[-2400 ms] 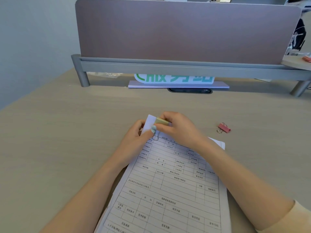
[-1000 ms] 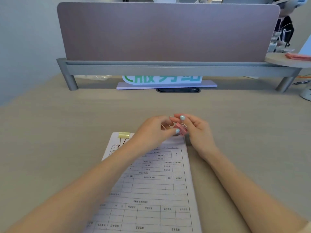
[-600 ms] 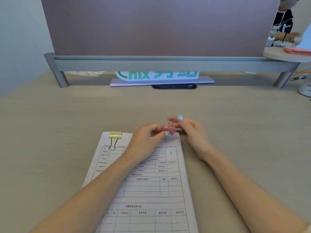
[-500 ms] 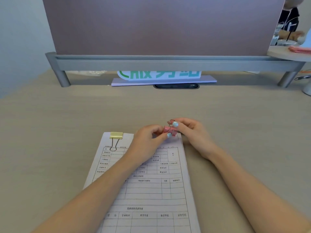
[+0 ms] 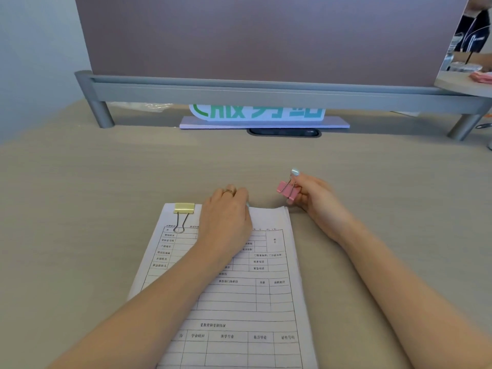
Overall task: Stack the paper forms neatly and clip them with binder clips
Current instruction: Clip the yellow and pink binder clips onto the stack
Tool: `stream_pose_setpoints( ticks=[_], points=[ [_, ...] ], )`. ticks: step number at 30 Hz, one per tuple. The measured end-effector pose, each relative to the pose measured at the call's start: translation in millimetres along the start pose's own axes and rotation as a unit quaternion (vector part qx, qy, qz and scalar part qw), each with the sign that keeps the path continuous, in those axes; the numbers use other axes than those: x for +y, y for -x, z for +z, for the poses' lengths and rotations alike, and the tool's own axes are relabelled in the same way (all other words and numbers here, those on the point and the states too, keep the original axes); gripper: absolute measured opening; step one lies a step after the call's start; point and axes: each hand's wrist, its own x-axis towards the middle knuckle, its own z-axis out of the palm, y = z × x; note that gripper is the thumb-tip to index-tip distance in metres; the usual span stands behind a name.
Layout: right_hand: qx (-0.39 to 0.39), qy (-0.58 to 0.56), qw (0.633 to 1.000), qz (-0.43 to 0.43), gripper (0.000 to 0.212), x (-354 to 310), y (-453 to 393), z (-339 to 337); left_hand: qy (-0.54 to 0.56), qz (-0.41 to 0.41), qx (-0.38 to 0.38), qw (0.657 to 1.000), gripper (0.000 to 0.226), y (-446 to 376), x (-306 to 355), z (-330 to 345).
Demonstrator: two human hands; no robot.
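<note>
A stack of printed paper forms (image 5: 239, 296) lies on the desk in front of me. A gold binder clip (image 5: 184, 209) grips its top left corner, wire handle folded down onto the page. My left hand (image 5: 226, 222) rests palm down on the top edge of the stack, fingertips curled over the far edge. My right hand (image 5: 316, 201) hovers just beyond the top right corner and pinches the wire handles of a pink binder clip (image 5: 287, 192), which is apart from the paper.
A mauve desk divider (image 5: 261, 35) on a grey rail stands at the back. Under it sit a green-lettered sign (image 5: 258, 114) and a dark cable slot (image 5: 285, 132). Another person's desk with items shows at far right (image 5: 468, 73).
Both hands were together on the pink clip at the stack's top edge. Now they have parted: the left hand rests on the paper, the right holds the clip alone off to the right.
</note>
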Motion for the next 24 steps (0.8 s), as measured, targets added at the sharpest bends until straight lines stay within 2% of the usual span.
stream_pose_setpoints(
  ticks=[5,9,12,16,24],
  points=[
    [0.029,0.045,0.999,0.006,0.036,0.2,-3.0,5.1,-0.008,-0.020,0.009,1.000,0.019,-6.2,-1.9,4.6],
    [0.038,0.080,0.996,0.009,0.037,-2.4,-4.9,8.7,-0.006,-0.017,-0.012,1.000,0.023,-7.9,0.0,3.8],
    [0.049,0.092,0.995,0.008,0.037,-4.7,-8.2,13.8,0.025,-0.025,-0.031,0.999,0.022,-6.2,0.7,1.6],
    [0.055,0.114,0.992,0.001,0.032,-7.0,-10.2,23.6,0.076,-0.033,-0.018,0.996,0.024,-6.5,-0.2,-0.2],
    [-0.015,0.196,0.980,-0.008,0.039,-9.6,-15.6,28.7,0.101,-0.029,-0.006,0.994,0.023,-7.4,-0.2,-0.9]
  ],
)
